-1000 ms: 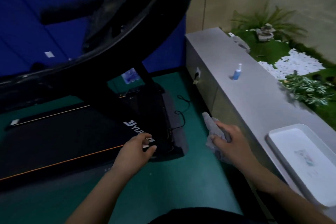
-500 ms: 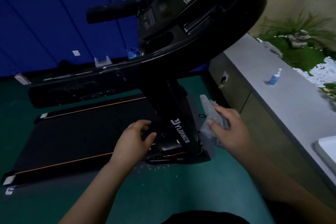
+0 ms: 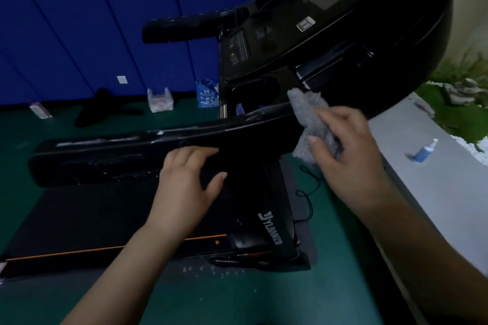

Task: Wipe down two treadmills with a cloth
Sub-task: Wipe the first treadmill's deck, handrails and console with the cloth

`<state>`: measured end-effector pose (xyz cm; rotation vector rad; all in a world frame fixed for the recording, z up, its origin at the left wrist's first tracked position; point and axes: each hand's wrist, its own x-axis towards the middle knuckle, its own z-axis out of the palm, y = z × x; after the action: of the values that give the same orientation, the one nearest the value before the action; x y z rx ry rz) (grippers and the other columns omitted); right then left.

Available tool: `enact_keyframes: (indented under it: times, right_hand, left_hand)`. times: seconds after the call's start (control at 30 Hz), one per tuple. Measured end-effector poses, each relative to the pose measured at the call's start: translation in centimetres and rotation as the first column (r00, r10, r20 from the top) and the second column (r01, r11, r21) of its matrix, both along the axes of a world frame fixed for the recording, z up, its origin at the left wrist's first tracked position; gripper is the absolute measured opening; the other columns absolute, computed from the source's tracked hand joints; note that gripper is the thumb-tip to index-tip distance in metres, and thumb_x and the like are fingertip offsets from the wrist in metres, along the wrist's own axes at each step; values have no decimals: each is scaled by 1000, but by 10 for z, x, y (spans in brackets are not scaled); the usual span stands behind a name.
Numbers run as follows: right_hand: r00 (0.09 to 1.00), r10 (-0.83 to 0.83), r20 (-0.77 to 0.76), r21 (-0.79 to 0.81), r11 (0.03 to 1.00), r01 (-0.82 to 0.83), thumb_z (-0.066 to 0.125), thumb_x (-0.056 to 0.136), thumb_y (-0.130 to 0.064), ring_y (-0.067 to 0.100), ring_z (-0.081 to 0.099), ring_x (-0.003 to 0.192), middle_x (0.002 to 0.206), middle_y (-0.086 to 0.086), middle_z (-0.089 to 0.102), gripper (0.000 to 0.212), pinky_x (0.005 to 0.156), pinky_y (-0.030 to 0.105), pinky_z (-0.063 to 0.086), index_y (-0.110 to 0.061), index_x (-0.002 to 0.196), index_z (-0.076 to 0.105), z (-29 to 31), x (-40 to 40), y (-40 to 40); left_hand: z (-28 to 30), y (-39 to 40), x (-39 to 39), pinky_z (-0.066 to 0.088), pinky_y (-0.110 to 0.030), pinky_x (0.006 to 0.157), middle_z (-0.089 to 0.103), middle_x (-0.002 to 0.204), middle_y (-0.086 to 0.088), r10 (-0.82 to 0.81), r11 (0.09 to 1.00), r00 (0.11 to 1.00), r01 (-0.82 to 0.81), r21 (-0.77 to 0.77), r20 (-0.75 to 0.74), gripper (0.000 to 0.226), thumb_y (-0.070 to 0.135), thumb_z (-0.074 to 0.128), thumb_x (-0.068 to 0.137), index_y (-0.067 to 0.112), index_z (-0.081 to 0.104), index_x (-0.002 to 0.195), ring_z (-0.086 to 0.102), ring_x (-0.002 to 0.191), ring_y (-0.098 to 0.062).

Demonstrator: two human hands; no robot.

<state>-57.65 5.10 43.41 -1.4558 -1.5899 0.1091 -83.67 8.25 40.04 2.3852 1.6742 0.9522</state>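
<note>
The fingers (image 3: 340, 124) of the right hand (image 3: 348, 155) are curled round a crumpled grey cloth (image 3: 310, 119), thumb pinching it from below. The cloth sits right of centre, its long axis running from upper left to lower right, its free top corner pointing up toward the treadmill console (image 3: 330, 24). It lies against the near handrail (image 3: 126, 150) where that rail joins the console.

The left hand (image 3: 184, 185) grips the same handrail at centre frame, fingers (image 3: 195, 152) hooked over its top edge and thumb spread below. The rail's long axis runs almost level, from the left of the frame toward the cloth. Below it the treadmill deck (image 3: 87, 216) stretches leftward over the green floor (image 3: 237, 295). A blue spray bottle (image 3: 424, 152) stands on the grey worktop (image 3: 433, 192) at the right edge, well apart from the cloth.
</note>
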Motion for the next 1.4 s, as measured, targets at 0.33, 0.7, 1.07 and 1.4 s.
enact_keyframes:
  times: [0.33, 0.7, 1.07, 1.4]
  right_hand:
    - [758, -245, 604, 62, 963, 262, 42, 93, -25, 32, 43, 121, 129, 12, 53, 40, 101, 44, 29, -24, 131, 53, 29, 48, 69]
    - [765, -146, 627, 15, 984, 176, 25, 103, -33, 17, 49, 122, 124, -9, 61, 40, 102, 37, 32, -44, 131, 52, 20, 27, 88]
    - [828, 22, 560, -117, 992, 53, 24, 99, -41, 18, 50, 118, 130, -7, 55, 45, 98, 40, 37, -34, 134, 51, -3, -48, 86]
    - [837, -152, 526, -81, 970, 228, 26, 98, -36, 21, 45, 125, 134, -4, 51, 44, 102, 38, 31, -29, 131, 54, -18, -83, 86]
  left_hand:
    - [37, 67, 5, 33, -44, 104, 55, 128, -3, 73, 997, 934, -63, 39, -349, 83, 69, 62, 69, 22, 47, 136, 46, 123, -27]
    - [45, 104, -5, 31, -37, 95, 60, 100, 9, -94, 984, 889, 15, -176, -449, 63, 75, 60, 65, 30, 57, 110, 56, 103, -17]
    - [41, 115, -11, 45, -33, 76, 62, 91, 7, -147, 986, 906, 101, -135, -397, 68, 77, 66, 55, 29, 60, 102, 60, 89, -18]
    - [45, 116, -14, 36, -35, 88, 65, 107, 7, -136, 990, 877, 104, -94, -461, 77, 82, 59, 58, 32, 53, 116, 61, 102, -17]
